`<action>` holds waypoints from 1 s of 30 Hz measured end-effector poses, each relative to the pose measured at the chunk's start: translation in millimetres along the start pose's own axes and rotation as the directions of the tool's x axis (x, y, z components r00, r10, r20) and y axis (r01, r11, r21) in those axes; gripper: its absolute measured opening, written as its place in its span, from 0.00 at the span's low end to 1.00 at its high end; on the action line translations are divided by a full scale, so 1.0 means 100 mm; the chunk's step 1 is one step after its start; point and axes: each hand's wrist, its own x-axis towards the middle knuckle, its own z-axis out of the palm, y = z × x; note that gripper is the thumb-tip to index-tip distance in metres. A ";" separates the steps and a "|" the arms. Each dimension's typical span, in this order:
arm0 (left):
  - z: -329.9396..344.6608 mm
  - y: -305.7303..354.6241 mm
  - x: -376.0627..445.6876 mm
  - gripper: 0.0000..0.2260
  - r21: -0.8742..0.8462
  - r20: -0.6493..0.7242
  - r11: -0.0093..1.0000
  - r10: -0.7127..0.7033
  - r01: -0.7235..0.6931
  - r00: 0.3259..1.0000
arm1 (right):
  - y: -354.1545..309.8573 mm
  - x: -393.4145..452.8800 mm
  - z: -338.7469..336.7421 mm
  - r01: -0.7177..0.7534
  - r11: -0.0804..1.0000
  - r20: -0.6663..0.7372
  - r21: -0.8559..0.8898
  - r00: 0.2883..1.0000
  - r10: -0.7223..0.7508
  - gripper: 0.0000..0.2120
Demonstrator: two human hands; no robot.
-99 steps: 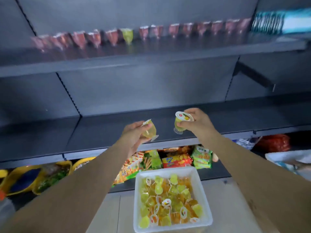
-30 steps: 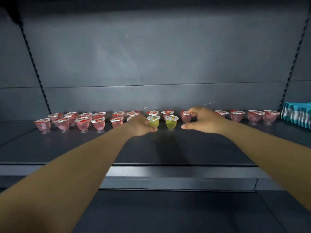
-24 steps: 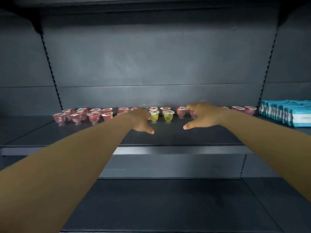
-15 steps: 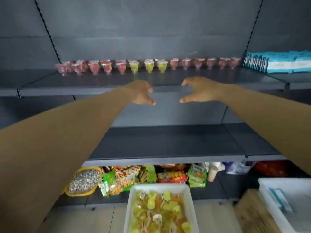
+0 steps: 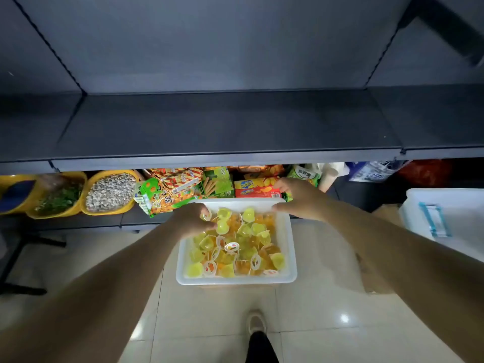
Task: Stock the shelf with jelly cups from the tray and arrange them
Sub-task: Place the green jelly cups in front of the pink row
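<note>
The white rectangular plastic tray (image 5: 292, 247) sits on the pale tiled floor (image 5: 209, 310) below the dark grey metal shelf (image 5: 222, 127), heaped with small translucent yellow and orange jelly cups (image 5: 235, 244) with white printed foil lids. The left hand (image 5: 192, 221) is down in the tray's far left corner with its fingers curled over the heap; they seem to be closing around a yellow cup, though the picture does not show the grip clearly enough to say it is held. The right hand (image 5: 301, 199) lies over the tray's far right rim with fingers loosely bent and nothing visibly in it. The step in hand looks like picking the next cups. To do it well, each hand should take one cup lying on top of the pile, pinching it by the side walls rather than the thin lid, and lift straight up so that neighbours are not dragged over the rim. The tray's long axis runs from the person toward the shelf. The cups lie every way: some lid-up, some on their sides, some bottom-up, so each will probably need turning lid-up before it is set down upright on the shelf.
</note>
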 end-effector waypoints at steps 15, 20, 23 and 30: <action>2.09 -1.01 1.89 0.32 -0.163 0.188 0.922 -0.321 0.352 0.928 | 1.71 1.65 2.40 -0.509 0.835 0.230 0.210 0.856 0.463 0.32; 2.37 -1.04 2.12 0.31 -0.200 0.173 0.881 -0.400 0.429 0.900 | 1.84 1.87 2.71 -0.568 0.767 0.150 0.297 0.821 0.551 0.30; 2.48 -1.01 2.15 0.28 -0.282 0.108 0.825 -0.481 0.490 0.870 | 1.91 1.95 2.81 -0.584 0.747 0.123 0.317 0.806 0.578 0.30; 2.62 -0.98 2.17 0.25 -0.421 -0.005 0.740 -0.580 0.524 0.815 | 1.97 2.02 2.88 -0.595 0.740 0.158 0.313 0.801 0.577 0.32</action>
